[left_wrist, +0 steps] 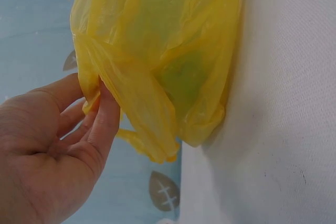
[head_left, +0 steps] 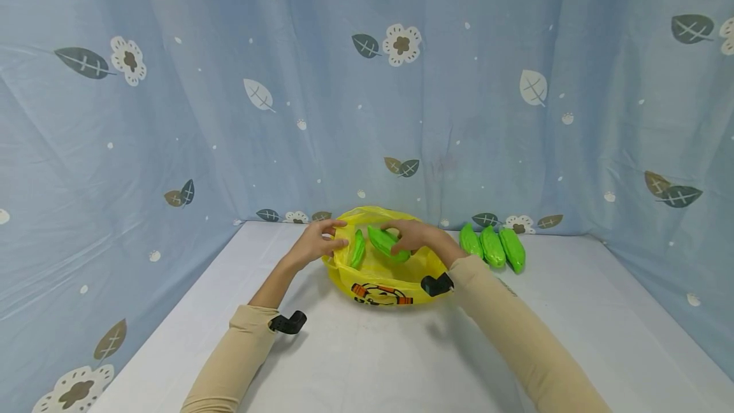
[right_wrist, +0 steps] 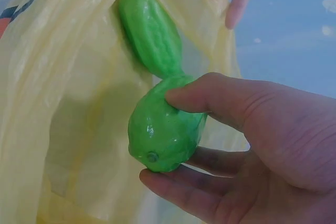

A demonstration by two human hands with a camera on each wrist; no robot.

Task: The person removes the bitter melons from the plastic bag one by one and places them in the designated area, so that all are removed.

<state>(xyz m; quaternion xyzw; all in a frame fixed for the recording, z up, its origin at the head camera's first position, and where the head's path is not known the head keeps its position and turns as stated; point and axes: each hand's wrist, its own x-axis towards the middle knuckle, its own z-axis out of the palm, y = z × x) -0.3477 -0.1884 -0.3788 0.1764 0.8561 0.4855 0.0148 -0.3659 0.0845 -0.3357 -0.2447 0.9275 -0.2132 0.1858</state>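
A yellow plastic bag (head_left: 373, 276) with a printed cartoon face sits on the table, its mouth spread wide. My left hand (head_left: 318, 242) pinches the bag's left edge between thumb and fingers; in the left wrist view that hand (left_wrist: 58, 140) grips the thin film. Inside the mouth, my right hand (head_left: 414, 236) holds a glossy green bitter melon (head_left: 383, 244), thumb on one side and fingers on the other (right_wrist: 163, 127). Another bitter melon (head_left: 358, 249) lies in the bag by its left wall, also seen in the right wrist view.
Three more green bitter melons (head_left: 492, 247) lie side by side on the white table (head_left: 367, 362), right of the bag, near the back. A blue patterned curtain (head_left: 321, 81) hangs behind and along both sides. Each wrist carries a small black camera mount (head_left: 288, 322).
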